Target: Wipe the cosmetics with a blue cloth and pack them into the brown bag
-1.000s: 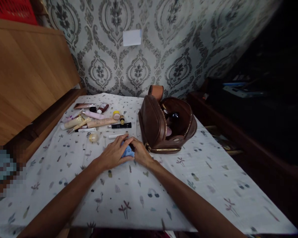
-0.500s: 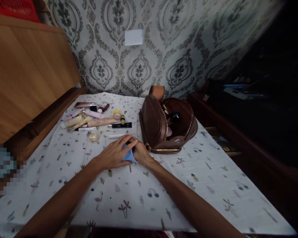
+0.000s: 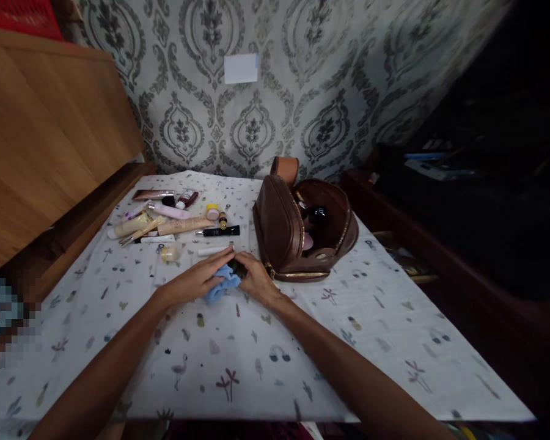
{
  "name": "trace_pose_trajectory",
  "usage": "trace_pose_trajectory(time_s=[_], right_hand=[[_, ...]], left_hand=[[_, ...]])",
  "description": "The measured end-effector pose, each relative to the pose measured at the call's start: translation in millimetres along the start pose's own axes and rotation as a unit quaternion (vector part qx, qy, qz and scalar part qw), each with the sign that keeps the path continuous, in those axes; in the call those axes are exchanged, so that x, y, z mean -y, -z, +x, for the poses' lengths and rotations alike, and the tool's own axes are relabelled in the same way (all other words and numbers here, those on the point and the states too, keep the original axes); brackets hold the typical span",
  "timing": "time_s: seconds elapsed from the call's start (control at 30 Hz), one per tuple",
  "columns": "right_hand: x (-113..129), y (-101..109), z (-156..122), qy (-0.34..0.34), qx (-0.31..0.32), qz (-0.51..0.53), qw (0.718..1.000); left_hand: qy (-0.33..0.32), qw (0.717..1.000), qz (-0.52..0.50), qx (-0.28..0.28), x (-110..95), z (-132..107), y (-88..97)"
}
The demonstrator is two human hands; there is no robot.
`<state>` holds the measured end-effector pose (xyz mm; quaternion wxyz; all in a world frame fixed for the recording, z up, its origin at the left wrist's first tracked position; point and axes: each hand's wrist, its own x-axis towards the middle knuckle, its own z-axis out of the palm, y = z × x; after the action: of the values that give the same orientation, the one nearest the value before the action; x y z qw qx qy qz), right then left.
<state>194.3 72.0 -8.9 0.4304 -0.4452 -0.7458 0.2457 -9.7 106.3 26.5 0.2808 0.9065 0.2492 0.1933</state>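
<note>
My left hand is closed on a crumpled blue cloth, pressing it toward my right hand. A small dark object sits in the grip of my right hand, against the cloth; its kind is mostly hidden by fingers. Just beyond my left fingertips lies a white tube. Farther back is a black tube, with a small jar to the left. A brown cosmetic bag stands unzipped beyond my right hand, with several items inside, among them a glossy black one.
Several cosmetics, including a beige tube, a pink tube and a yellow-lidded jar, lie at the back left of the patterned tablecloth. A wooden cabinet borders the left side, a papered wall the back.
The blue cloth has bunched up and spread, with more of it showing below my left hand. My hands have parted slightly, uncovering part of the dark object. The view has shifted a little.
</note>
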Motion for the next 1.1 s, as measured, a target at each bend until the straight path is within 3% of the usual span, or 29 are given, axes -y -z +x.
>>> trace_pose_trajectory(time_s=[0.17,0.33,0.43,0.87,1.1], right_hand=[[4,2,-1,-0.001,0.003,0.0,1.0],[5,4,-1,0.007,0.002,-0.009,1.0],[6,4,-1,0.025,-0.001,-0.011,1.0],[2,1,-2,-0.008,-0.006,-0.051,0.999],[5,0,-4,0.024,-0.008,-0.057,0.998]], left_hand=[[0.033,0.999,-0.024,-0.036,-3,5,2.1],[0.059,0.99,0.041,-0.122,-14,7,-6.8],[0.071,0.984,0.073,-0.147,-18,6,-11.2],[0.07,0.967,0.214,-0.118,-21,7,-31.1],[0.061,0.969,0.155,-0.182,-10,7,-29.9]])
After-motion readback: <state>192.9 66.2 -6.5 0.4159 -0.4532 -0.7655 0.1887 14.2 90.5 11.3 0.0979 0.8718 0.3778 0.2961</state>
